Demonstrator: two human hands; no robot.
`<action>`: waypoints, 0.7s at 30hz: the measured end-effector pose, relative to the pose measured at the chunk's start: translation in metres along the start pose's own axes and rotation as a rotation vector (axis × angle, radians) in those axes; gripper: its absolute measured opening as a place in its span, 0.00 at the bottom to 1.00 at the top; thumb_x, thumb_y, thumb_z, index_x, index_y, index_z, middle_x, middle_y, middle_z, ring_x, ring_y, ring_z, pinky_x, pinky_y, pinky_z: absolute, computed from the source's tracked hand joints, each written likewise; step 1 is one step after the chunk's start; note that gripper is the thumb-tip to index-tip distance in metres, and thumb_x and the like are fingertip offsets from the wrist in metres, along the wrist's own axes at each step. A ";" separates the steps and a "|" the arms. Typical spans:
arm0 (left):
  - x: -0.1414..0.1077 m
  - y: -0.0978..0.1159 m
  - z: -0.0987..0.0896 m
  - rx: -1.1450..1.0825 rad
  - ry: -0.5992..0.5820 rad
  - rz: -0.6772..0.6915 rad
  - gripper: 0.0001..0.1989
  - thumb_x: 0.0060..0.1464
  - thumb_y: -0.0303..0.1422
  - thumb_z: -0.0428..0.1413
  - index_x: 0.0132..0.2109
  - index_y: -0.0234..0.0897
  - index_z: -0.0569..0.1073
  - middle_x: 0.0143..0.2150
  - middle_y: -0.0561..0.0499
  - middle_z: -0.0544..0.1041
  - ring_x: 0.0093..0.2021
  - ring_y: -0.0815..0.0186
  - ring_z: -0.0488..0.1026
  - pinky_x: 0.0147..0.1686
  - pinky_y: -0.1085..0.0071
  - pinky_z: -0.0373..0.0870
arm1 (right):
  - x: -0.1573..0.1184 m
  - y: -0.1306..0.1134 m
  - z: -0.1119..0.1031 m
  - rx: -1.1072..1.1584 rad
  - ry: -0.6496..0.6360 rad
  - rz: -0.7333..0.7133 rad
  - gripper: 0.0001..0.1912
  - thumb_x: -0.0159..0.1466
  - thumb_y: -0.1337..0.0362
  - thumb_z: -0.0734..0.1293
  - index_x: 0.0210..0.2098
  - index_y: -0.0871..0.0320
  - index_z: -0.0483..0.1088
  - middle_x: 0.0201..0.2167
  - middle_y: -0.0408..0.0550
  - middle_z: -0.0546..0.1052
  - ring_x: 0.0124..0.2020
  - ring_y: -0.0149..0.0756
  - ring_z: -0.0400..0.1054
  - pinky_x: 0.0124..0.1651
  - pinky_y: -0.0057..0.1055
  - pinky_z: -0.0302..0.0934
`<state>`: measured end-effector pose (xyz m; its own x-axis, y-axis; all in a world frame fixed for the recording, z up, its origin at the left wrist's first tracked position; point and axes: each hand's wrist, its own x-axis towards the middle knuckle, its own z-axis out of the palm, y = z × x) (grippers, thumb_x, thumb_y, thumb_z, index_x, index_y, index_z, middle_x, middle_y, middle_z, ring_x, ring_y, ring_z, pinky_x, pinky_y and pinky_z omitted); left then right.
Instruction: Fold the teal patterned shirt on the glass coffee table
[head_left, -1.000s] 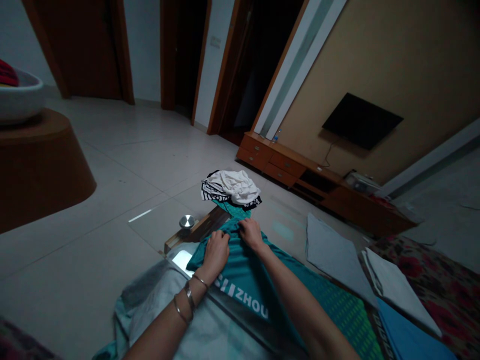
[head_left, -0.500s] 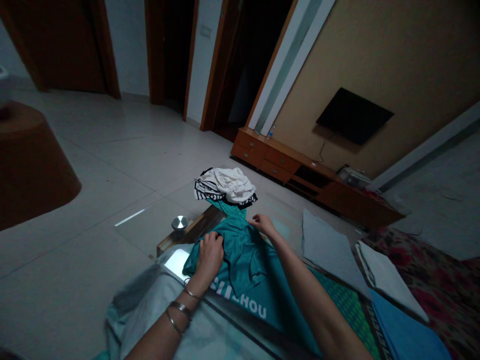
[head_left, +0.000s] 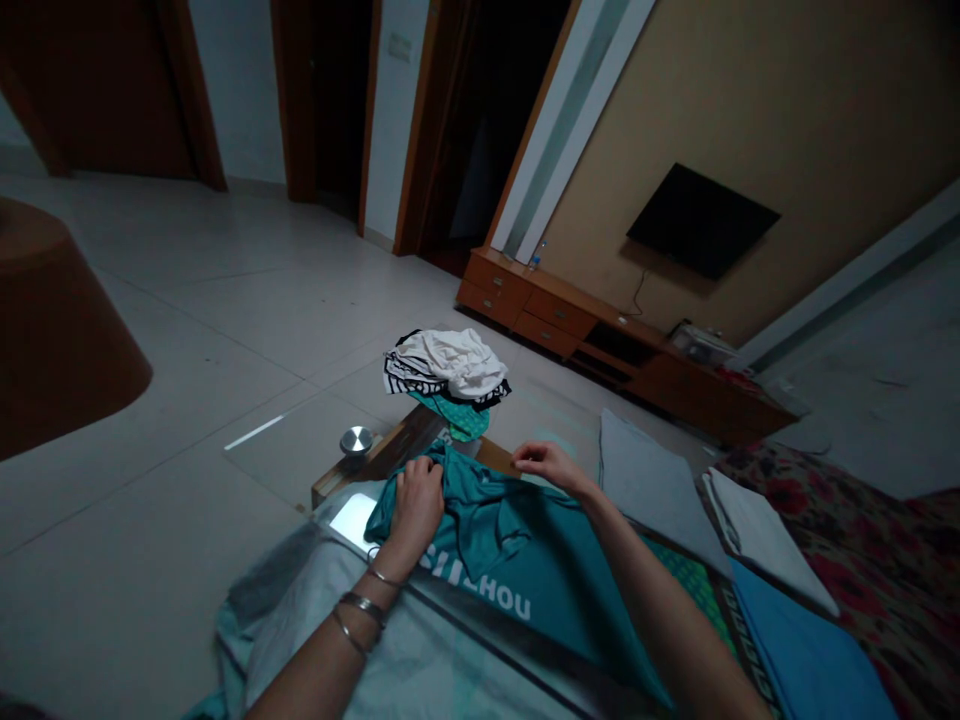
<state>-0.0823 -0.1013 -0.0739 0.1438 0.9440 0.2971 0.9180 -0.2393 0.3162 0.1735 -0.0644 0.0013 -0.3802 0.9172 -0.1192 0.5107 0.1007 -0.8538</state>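
Two hands at a teal shirt with partly hidden lettering

White capitals run across the teal shirt (head_left: 577,570): "HOU" reads clearly, while the letters before it are partly covered by folds and the left wrist. The shirt lies over the table (head_left: 401,445), its upper part bunched. Lettering on a dark strip (head_left: 741,640) at the right is too dim to make out.

The left hand (head_left: 418,502) is clamped on the bunched teal fabric. The right hand (head_left: 553,468) is apart from it, fingers loosely curled near the shirt's far edge; whether its fingertips meet cannot be told.

Pale cloth (head_left: 360,650) lies under the left forearm. Beyond the hands sit a round metallic object (head_left: 356,441) and a heap of clothes (head_left: 457,362), white on top with black-and-white stripes and patterned teal below. Grey (head_left: 649,490), white (head_left: 765,540) and blue (head_left: 806,645) folded pieces lie to the right.
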 end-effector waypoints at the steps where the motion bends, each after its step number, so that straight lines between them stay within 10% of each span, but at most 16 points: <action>1: 0.000 0.000 0.000 0.000 0.002 0.004 0.11 0.60 0.25 0.44 0.40 0.36 0.71 0.45 0.45 0.67 0.45 0.58 0.62 0.41 0.63 0.58 | 0.005 0.004 0.001 -0.004 0.045 0.000 0.18 0.54 0.51 0.70 0.34 0.61 0.74 0.31 0.47 0.76 0.33 0.33 0.67 0.38 0.29 0.60; 12: 0.000 0.001 -0.001 0.013 0.008 0.021 0.10 0.60 0.26 0.44 0.40 0.36 0.71 0.44 0.45 0.67 0.45 0.59 0.62 0.42 0.64 0.59 | 0.063 0.009 0.075 -0.405 -0.043 -0.098 0.12 0.50 0.59 0.73 0.30 0.59 0.73 0.26 0.41 0.71 0.29 0.30 0.63 0.32 0.25 0.53; 16: 0.001 0.002 -0.003 0.019 0.000 0.008 0.10 0.59 0.26 0.45 0.41 0.36 0.70 0.43 0.45 0.67 0.46 0.58 0.62 0.43 0.63 0.59 | 0.065 -0.002 0.062 -0.251 -0.138 -0.090 0.10 0.49 0.63 0.71 0.26 0.59 0.66 0.22 0.36 0.64 0.25 0.26 0.57 0.28 0.23 0.49; 21: 0.000 0.002 -0.007 -0.002 -0.015 -0.001 0.09 0.58 0.25 0.47 0.41 0.36 0.71 0.43 0.45 0.67 0.46 0.58 0.62 0.43 0.63 0.59 | 0.079 -0.005 0.015 0.130 0.167 -0.005 0.11 0.47 0.62 0.68 0.27 0.58 0.62 0.22 0.36 0.65 0.24 0.26 0.57 0.27 0.23 0.51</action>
<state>-0.0826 -0.1032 -0.0669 0.1484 0.9476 0.2830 0.9175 -0.2387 0.3181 0.1295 0.0019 -0.0112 -0.2442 0.9690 -0.0381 0.4011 0.0652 -0.9137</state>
